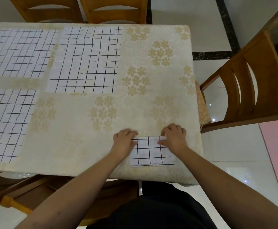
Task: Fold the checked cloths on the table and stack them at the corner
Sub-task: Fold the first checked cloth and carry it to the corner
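A small folded checked cloth [149, 153], white with black grid lines, lies near the table's front right corner. My left hand [124, 142] pinches its far left edge and my right hand [173, 137] pinches its far right edge, fingers curled over the top fold. Three more checked cloths lie flat and unfolded: one in the middle [85, 60], one at the far left [17, 52], one at the near left [6, 124].
The table [85, 138] carries a cream cover with tan flower prints. Wooden chairs stand at the far side [115, 10], at the right [250, 83] and under the near left edge [27, 192]. White tiled floor lies to the right.
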Demonstrator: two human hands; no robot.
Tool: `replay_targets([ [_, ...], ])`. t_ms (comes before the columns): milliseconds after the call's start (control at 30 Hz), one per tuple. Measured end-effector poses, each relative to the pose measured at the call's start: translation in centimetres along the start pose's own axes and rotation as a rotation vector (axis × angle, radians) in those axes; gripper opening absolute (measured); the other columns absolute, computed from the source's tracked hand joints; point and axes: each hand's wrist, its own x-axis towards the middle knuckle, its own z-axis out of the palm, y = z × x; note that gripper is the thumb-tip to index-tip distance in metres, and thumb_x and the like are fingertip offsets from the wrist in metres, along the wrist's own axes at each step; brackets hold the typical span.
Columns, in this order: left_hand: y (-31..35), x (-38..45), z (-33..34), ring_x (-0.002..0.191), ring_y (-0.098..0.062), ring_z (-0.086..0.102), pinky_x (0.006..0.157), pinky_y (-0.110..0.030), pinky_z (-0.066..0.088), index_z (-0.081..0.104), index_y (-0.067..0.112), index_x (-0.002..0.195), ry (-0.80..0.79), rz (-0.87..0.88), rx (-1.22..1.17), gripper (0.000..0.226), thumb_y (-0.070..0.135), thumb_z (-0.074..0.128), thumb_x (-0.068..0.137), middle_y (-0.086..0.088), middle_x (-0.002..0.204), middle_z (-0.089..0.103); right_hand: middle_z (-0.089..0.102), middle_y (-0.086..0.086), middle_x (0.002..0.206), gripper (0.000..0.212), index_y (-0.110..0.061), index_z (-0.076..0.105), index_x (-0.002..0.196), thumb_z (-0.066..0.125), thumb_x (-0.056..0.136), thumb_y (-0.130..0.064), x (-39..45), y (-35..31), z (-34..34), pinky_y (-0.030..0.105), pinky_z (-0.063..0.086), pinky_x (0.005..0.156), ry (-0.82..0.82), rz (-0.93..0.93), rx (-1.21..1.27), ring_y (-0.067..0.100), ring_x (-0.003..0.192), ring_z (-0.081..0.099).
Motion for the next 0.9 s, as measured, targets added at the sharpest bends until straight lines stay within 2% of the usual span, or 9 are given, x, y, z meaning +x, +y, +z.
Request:
replay_targets([
  [100, 0.4, 1.0, -0.6, 0.109, -0.022, 0.046, 0.084, -0.031, 0.030, 0.067, 0.025, 0.102, -0.054, -0.057, -0.015, 0.025, 0.034, 0.074, 0.080, 0.000, 0.109, 0.055, 0.057, -0.005, 0.098, 0.026, -0.023, 0.061, 0.089, 0.073, 0.079, -0.044, 0.7, -0.6, -1.3, 0.031, 0.028, 0.082, -0.132, -0.021, 0.105, 0.018, 0.104, 0.048],
  [233, 0.3, 1.1, -1.9, 0.088, -0.016, 0.058, 0.068, -0.019, 0.037, 0.058, 0.020, 0.083, -0.121, -0.099, -0.364, 0.014, 0.023, 0.072, 0.083, -0.001, 0.093, 0.062, 0.065, -0.004, 0.085, 0.022, -0.017, 0.063, 0.089, 0.078, 0.079, -0.029, -0.3, -0.7, -3.0, 0.014, 0.042, 0.059, -0.186, 0.141, 0.626, 0.008, 0.078, 0.060],
  [300, 0.6, 0.8, -2.9, 0.070, -0.003, 0.055, 0.058, -0.012, 0.037, 0.056, 0.019, 0.084, -0.135, -0.159, -0.509, 0.013, 0.023, 0.069, 0.086, 0.001, 0.083, 0.064, 0.067, -0.009, 0.091, 0.020, -0.021, 0.068, 0.094, 0.078, 0.079, -0.029, -1.0, -0.3, -3.4, 0.010, 0.042, 0.061, -0.169, 0.195, 0.776, 0.001, 0.083, 0.060],
  [367, 0.9, 0.4, -3.4, 0.060, 0.001, 0.049, 0.055, -0.010, 0.036, 0.058, 0.018, 0.086, -0.100, -0.226, -0.660, 0.013, 0.021, 0.071, 0.085, 0.002, 0.078, 0.063, 0.071, -0.005, 0.089, 0.013, -0.017, 0.071, 0.094, 0.074, 0.084, -0.026, -1.6, 0.3, -3.5, 0.012, 0.048, 0.067, -0.206, 0.252, 0.938, 0.010, 0.085, 0.066],
  [467, 1.2, -0.1, -3.6, 0.064, -0.009, 0.051, 0.059, -0.013, 0.042, 0.065, 0.019, 0.098, -0.059, -0.365, -0.902, 0.019, 0.025, 0.074, 0.083, 0.003, 0.070, 0.056, 0.075, 0.005, 0.094, 0.015, -0.013, 0.073, 0.095, 0.069, 0.088, -0.025, -2.1, 0.9, -2.9, 0.032, 0.058, 0.078, -0.201, 0.386, 1.143, 0.026, 0.093, 0.070],
  [533, 1.7, -0.5, -3.6, 0.084, -0.019, 0.067, 0.077, -0.025, 0.054, 0.065, 0.017, 0.111, -0.161, -0.435, -1.136, 0.025, 0.028, 0.068, 0.088, -0.004, 0.088, 0.070, 0.074, 0.010, 0.096, 0.022, -0.010, 0.073, 0.094, 0.070, 0.087, -0.030, -2.3, 1.0, -2.6, 0.039, 0.057, 0.079, -0.145, 0.442, 1.198, 0.028, 0.091, 0.070],
  [600, 2.4, -1.2, -3.6, 0.102, -0.024, 0.068, 0.086, -0.035, 0.056, 0.064, 0.012, 0.118, -0.307, -0.480, -1.307, 0.028, 0.027, 0.058, 0.095, -0.009, 0.110, 0.071, 0.074, 0.014, 0.095, 0.025, -0.007, 0.073, 0.094, 0.070, 0.087, -0.031, -2.5, 0.8, -2.6, 0.045, 0.056, 0.079, -0.107, 0.483, 1.261, 0.032, 0.090, 0.070],
  [700, 2.8, -2.1, -3.2, 0.104, -0.020, 0.067, 0.081, -0.033, 0.057, 0.062, 0.015, 0.121, -0.370, -0.476, -1.252, 0.027, 0.024, 0.052, 0.099, -0.004, 0.116, 0.070, 0.075, 0.011, 0.097, 0.021, -0.009, 0.072, 0.102, 0.066, 0.090, -0.026, -2.7, 0.5, -3.1, 0.048, 0.058, 0.082, -0.076, 0.535, 1.389, 0.030, 0.090, 0.071],
  [900, 3.2, -2.7, -3.0, 0.097, -0.016, 0.070, 0.080, -0.035, 0.058, 0.063, 0.015, 0.120, -0.196, -0.511, -1.205, 0.025, 0.019, 0.056, 0.097, -0.004, 0.112, 0.071, 0.074, 0.008, 0.106, 0.029, -0.012, 0.067, 0.115, 0.065, 0.091, -0.027, -3.4, 0.6, -3.3, 0.048, 0.055, 0.088, -0.248, 0.499, 1.507, 0.028, 0.098, 0.070],
])
